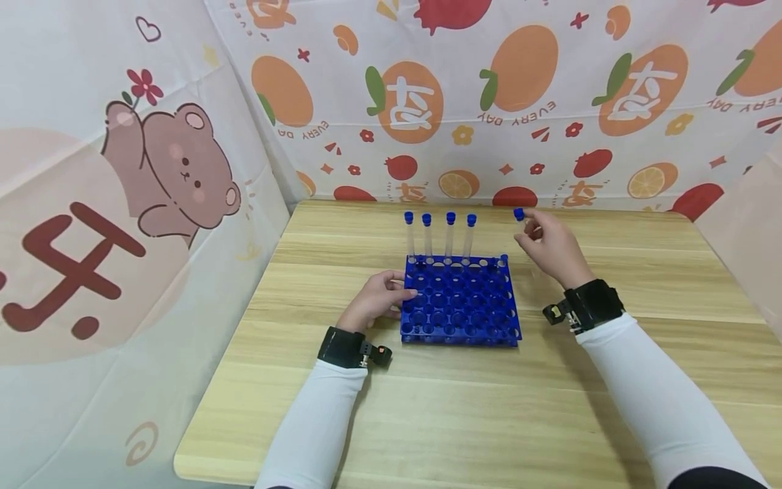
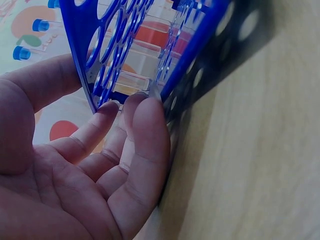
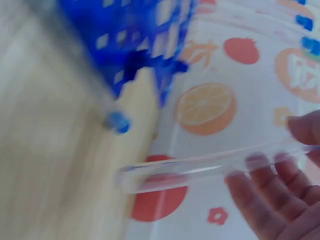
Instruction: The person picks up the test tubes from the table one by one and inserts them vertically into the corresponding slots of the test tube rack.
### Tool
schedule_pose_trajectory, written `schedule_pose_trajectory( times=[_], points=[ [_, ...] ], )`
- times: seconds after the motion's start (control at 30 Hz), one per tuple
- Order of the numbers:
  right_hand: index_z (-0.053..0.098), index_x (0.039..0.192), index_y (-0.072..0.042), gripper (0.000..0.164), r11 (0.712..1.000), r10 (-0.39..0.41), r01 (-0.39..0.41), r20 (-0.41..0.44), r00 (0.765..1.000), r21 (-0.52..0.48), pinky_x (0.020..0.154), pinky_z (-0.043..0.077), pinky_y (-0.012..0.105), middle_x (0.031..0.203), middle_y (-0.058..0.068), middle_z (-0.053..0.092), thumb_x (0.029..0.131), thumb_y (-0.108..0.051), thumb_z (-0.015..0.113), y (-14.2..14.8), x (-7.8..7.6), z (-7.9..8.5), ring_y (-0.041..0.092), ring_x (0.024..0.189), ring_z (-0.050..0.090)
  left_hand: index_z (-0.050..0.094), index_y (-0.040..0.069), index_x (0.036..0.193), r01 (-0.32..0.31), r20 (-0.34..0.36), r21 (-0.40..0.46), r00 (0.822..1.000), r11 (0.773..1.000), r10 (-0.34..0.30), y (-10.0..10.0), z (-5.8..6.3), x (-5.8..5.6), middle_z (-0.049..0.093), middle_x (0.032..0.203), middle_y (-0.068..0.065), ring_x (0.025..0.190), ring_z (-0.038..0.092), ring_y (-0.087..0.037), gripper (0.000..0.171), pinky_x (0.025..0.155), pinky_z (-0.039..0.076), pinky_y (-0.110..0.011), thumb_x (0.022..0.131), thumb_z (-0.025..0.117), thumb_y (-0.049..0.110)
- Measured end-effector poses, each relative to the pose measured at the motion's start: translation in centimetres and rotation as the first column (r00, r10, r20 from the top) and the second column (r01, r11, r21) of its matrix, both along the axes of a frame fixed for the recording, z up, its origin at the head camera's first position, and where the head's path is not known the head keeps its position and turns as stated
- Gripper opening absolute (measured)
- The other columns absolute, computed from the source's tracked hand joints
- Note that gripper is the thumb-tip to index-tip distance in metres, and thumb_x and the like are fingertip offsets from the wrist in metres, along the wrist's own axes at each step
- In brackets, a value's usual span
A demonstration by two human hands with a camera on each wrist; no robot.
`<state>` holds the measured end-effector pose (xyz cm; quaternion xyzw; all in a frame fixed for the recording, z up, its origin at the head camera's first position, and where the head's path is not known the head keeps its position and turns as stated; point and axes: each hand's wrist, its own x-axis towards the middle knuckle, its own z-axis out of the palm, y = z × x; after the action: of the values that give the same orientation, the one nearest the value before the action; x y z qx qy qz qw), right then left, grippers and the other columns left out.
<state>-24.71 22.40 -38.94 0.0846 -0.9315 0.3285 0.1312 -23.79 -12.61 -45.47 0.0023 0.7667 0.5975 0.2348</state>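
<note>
A blue test tube rack (image 1: 461,302) with rows of round holes stands on the table. Several clear tubes with blue caps (image 1: 450,217) are upright in its far row. At the rack's left end my left hand (image 1: 381,297) grips it, thumb over the top plate and fingertips (image 2: 147,115) at the end between the plates. Beyond the rack's far right corner, my right hand (image 1: 552,246) pinches a blue-capped test tube (image 3: 185,170) near its cap. In the right wrist view the tube's clear lower end points away from the fingers, apart from the rack.
A blurred clear tube with a blue end (image 3: 117,122) shows beside the rack in the right wrist view. The wooden table (image 1: 446,407) ends at the back against a fruit-print cloth (image 1: 464,102). A bear-print cloth (image 1: 153,272) hangs along the left side.
</note>
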Motion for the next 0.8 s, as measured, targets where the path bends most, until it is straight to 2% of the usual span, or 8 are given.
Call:
schedule_pose_trajectory(
  times=[0.07,0.17,0.27,0.37,0.5,0.8],
  points=[
    [0.052,0.136,-0.004,0.047,1.0,0.001,-0.003,-0.075,0.997,-0.026,0.079,0.057,0.047,0.099,0.014,0.063,0.096,-0.025,0.065,-0.7,-0.1,0.6,0.032,0.092,0.064,0.056,0.01,0.128,0.0,0.0,-0.001,1.0,1.0,0.0,0.0,0.0,0.0,0.064,0.104,-0.011,0.08,0.063,-0.02,0.045,0.068,0.062,-0.037,0.088,0.074,0.02],
    [0.053,0.133,-0.007,0.046,0.997,-0.002,-0.01,-0.152,0.988,-0.075,0.073,0.055,0.034,0.094,0.012,0.066,0.095,-0.029,0.066,-1.5,-0.2,1.3,0.026,0.085,0.064,0.056,0.01,0.128,0.001,0.002,-0.002,1.0,1.0,-0.001,0.0,0.0,0.0,0.064,0.104,-0.01,0.08,0.062,-0.019,0.045,0.068,0.062,-0.037,0.088,0.074,0.02],
    [0.055,0.13,-0.012,0.042,0.993,0.002,-0.024,-0.185,0.983,-0.116,0.068,0.049,0.019,0.093,0.009,0.069,0.094,-0.03,0.067,-2.3,-0.4,1.7,0.019,0.079,0.063,0.057,0.01,0.127,0.002,0.006,-0.002,1.0,1.0,-0.002,-0.1,-0.1,-0.1,0.064,0.104,-0.01,0.08,0.062,-0.019,0.044,0.068,0.062,-0.037,0.089,0.074,0.02],
    [0.055,0.128,-0.013,0.04,0.99,0.018,-0.044,-0.189,0.982,-0.134,0.065,0.046,0.013,0.093,0.008,0.07,0.094,-0.03,0.068,-2.9,-0.5,1.8,0.017,0.077,0.062,0.057,0.01,0.127,0.005,0.007,-0.001,1.0,1.0,-0.005,-0.1,-0.1,-0.1,0.064,0.104,-0.01,0.08,0.062,-0.019,0.043,0.068,0.062,-0.037,0.089,0.074,0.02],
    [0.055,0.126,-0.011,0.039,0.99,0.036,-0.058,-0.164,0.986,-0.131,0.068,0.049,0.016,0.094,0.009,0.071,0.094,-0.028,0.068,-3.5,-0.6,1.6,0.019,0.078,0.063,0.056,0.01,0.127,0.009,0.006,0.002,1.0,1.0,-0.009,-0.1,-0.1,-0.1,0.064,0.104,-0.011,0.081,0.062,-0.02,0.044,0.068,0.062,-0.037,0.089,0.074,0.02],
    [0.053,0.129,-0.008,0.042,0.99,0.066,-0.078,-0.099,0.993,-0.121,0.076,0.056,0.032,0.098,0.012,0.072,0.094,-0.025,0.069,-4.3,-0.8,0.8,0.023,0.082,0.066,0.056,0.01,0.128,0.01,0.002,0.004,1.0,1.0,-0.01,-0.1,-0.2,-0.1,0.064,0.104,-0.01,0.08,0.062,-0.019,0.045,0.068,0.062,-0.037,0.089,0.074,0.02]
  ],
)
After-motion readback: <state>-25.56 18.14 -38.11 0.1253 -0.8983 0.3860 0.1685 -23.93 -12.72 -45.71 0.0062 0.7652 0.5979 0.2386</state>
